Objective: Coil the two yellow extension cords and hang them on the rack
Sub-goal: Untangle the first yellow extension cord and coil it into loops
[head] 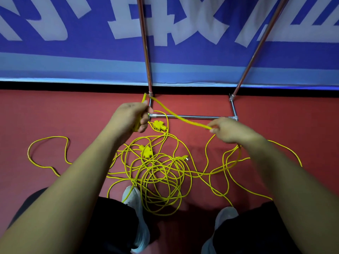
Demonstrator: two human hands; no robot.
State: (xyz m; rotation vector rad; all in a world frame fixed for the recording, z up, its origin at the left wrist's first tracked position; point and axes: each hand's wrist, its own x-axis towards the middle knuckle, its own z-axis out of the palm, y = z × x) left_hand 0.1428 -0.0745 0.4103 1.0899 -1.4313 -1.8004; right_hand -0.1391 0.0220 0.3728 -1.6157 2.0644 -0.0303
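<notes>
Two yellow extension cords lie in one tangled heap (157, 173) on the red floor between my feet and the rack. My left hand (131, 117) grips a cord with its fingers curled round it. From there a raised stretch of cord (176, 116) runs right to my right hand (227, 130), which pinches it at the fingertips. Two yellow socket blocks (158, 125) (145, 150) and a plug (184, 158) lie in the heap. The rack's metal base bar (192, 117) sits just beyond my hands, with two uprights (145, 44) (260, 44) rising from it.
A blue banner with large pale characters (73, 33) covers the wall behind the rack. A long cord loop (47, 153) sprawls to the left on the floor. My two light shoes (134, 200) (222, 219) stand at the heap's near edge.
</notes>
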